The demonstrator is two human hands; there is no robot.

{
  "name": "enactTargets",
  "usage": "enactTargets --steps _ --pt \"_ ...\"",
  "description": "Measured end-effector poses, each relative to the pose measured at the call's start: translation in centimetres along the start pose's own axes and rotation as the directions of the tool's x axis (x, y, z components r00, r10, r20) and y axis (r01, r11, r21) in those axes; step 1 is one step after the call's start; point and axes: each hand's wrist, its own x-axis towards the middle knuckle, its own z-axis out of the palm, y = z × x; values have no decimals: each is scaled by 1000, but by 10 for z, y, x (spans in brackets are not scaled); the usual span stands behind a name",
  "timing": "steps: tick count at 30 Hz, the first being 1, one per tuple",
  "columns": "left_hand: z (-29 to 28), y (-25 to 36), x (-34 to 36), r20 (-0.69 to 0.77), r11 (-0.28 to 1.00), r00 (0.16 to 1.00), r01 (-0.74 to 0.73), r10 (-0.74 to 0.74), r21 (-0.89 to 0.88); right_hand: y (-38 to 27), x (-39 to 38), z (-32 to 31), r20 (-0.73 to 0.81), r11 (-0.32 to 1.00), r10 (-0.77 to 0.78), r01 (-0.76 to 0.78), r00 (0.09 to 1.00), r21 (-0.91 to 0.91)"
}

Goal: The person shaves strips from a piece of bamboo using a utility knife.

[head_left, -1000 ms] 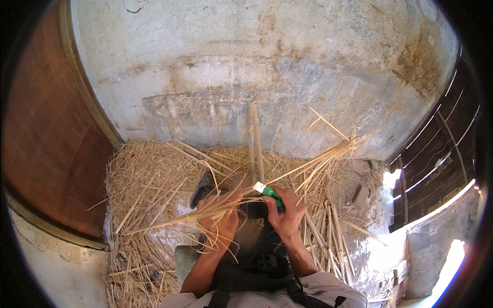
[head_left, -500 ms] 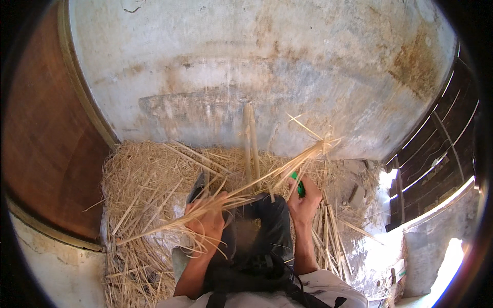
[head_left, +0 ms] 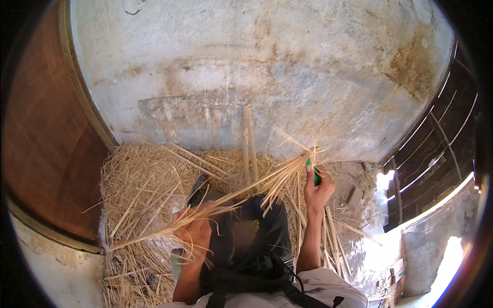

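My left hand [head_left: 196,233] is closed around a bundle of thin pale bamboo strips [head_left: 245,191], and loose ends curl about the wrist. The bundle slants across my lap, up to the right, and gathers into a knotted-looking tip beside my right hand [head_left: 319,194]. That hand is wrapped round a small green object [head_left: 316,176], perhaps a tool handle; my fingers hide most of it. Its upper end lies close to the bundle's tip, and whether they touch I cannot tell. Several strips fan downward just left of the right hand.
Straw-like shavings [head_left: 136,172] cover the floor on the left. Two bamboo poles [head_left: 249,143] lean on the stained wall [head_left: 267,77]. Split canes [head_left: 334,238] lie right of my leg, near a brick-like block [head_left: 354,197]. A brown panel [head_left: 46,133] stands far left.
My right hand has moved up and right with the green object, closer to the bundle's tip. My left hand has shifted slightly left and down, still holding the strips.
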Motion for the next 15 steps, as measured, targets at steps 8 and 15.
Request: enactTargets --steps 8,15 --pt "-17 -8 5 89 985 982 167 -164 -33 4 -2 2 438 967 109 -197 892 161" --pt "-37 -20 27 241 956 935 286 -261 -72 -12 22 -16 522 992 -115 72 845 102"
